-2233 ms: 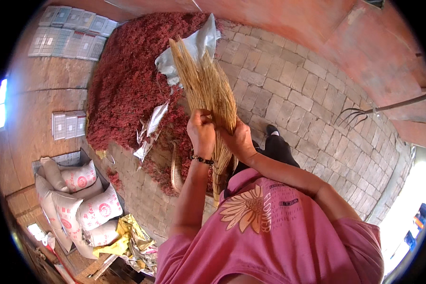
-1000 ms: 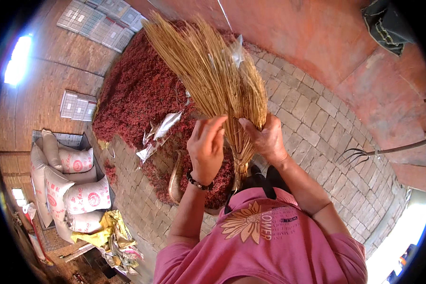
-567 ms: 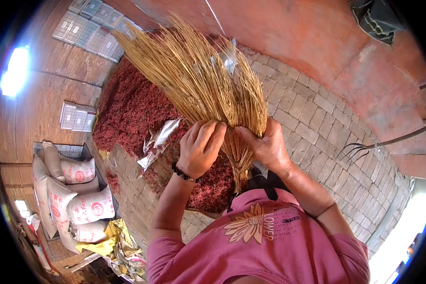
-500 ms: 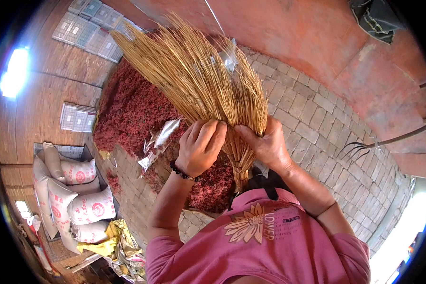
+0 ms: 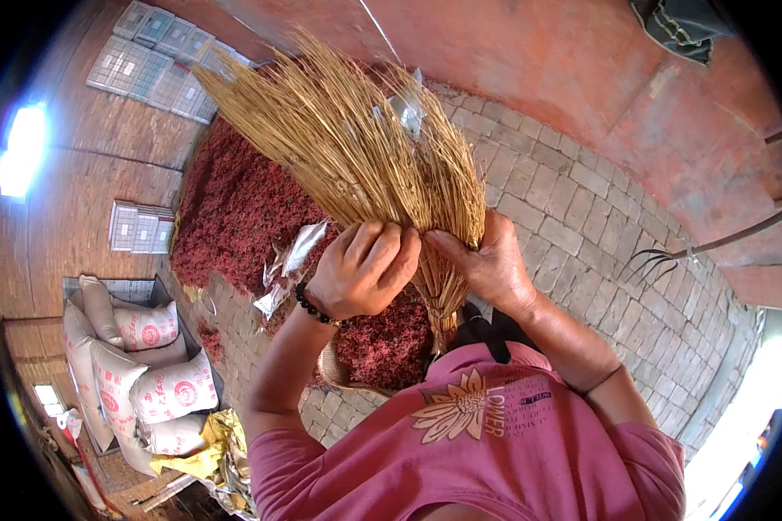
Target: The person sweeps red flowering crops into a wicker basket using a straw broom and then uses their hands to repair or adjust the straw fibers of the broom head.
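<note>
A straw-coloured broom (image 5: 339, 148) is held before me, its bristles fanning toward the far left and its tightly bound narrow end pointing at my body. My right hand (image 5: 488, 265) wraps round the right side of the bundle, thumb lying across the stalks. My left hand (image 5: 367, 269), with a dark bead bracelet on the wrist, curls its fingers on the left part of the bundle, close to the right thumb. A gap splits the bristles at the right, where a scrap of clear plastic (image 5: 408, 113) shows. What the left fingertips pinch is partly hidden.
A large heap of dark red grain heads (image 5: 235, 191) lies beyond the broom, with a silvery wrapper (image 5: 302, 247) beside it. Stuffed sacks (image 5: 174, 386) are piled at the left. A pronged fork (image 5: 660, 259) leans at the right over the brick floor (image 5: 565, 226).
My left wrist and forearm have swung slightly left, and the left fingers have shifted over the stalks. My right hand keeps its grip; the whole view has moved a little.
</note>
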A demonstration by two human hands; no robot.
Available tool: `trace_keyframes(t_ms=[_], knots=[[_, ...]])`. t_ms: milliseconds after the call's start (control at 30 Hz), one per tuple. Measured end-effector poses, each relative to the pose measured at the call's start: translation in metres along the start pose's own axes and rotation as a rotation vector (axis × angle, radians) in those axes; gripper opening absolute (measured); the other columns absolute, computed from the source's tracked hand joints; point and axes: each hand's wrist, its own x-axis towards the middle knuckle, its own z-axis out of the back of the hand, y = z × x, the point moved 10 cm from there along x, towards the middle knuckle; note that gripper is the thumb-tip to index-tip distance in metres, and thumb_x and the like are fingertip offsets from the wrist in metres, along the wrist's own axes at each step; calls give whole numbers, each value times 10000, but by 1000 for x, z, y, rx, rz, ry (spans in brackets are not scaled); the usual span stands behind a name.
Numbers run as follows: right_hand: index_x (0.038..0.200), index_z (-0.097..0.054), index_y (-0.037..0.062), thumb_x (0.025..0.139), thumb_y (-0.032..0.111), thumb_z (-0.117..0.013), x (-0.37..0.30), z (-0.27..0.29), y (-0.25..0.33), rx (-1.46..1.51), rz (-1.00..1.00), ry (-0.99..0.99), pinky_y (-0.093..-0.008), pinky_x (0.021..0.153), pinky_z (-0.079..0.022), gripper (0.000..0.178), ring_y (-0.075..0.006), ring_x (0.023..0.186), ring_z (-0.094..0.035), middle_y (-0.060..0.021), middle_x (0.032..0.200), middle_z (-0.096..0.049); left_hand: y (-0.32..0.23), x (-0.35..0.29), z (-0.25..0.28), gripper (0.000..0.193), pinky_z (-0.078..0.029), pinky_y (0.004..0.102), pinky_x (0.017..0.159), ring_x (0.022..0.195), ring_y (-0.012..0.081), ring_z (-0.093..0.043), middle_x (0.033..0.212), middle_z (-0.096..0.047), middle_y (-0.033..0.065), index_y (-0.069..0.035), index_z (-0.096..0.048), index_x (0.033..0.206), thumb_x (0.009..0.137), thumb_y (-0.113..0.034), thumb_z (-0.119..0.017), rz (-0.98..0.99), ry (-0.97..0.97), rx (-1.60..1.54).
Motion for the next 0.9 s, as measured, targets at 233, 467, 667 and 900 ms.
trace_keyframes(t_ms=[233, 467, 667, 900], knots=[[993, -585, -31, 820, 66, -641, -1, 0, 11, 27, 36, 39, -281, 664, -478, 207, -103, 747, -574, -88, 821, -648, -5, 13, 6, 279, -522, 329, 591, 778, 226, -573, 867, -516, 88, -5, -604, 941, 670, -45, -654, -153, 91, -42], [1084, -546, -23, 807, 103, -642, -1, 4, 12, -6, 30, 17, -315, 725, -490, 319, -155, 801, -627, -181, 861, -657, 14, 11, 4, 235, -474, 341, 519, 671, 245, -561, 840, -515, 102, -11, -546, 875, 683, -7, -679, 159, -41, -92], [1090, -540, -27, 799, 92, -633, -3, 4, 11, 29, 37, -26, -323, 700, -498, 328, -172, 795, -646, -189, 841, -654, 14, 7, -2, 227, -430, 362, 490, 625, 269, -536, 823, -512, 115, -7, -537, 894, 691, -1, -638, 314, -120, -105], [1091, -536, -33, 799, 70, -619, -3, -1, 23, -40, 104, -11, -328, 702, -501, 321, -210, 805, -659, -199, 848, -649, 12, 3, 1, 182, -439, 326, 511, 632, 254, -516, 758, -470, 110, -6, -534, 836, 672, -18, -613, 418, -121, -14]])
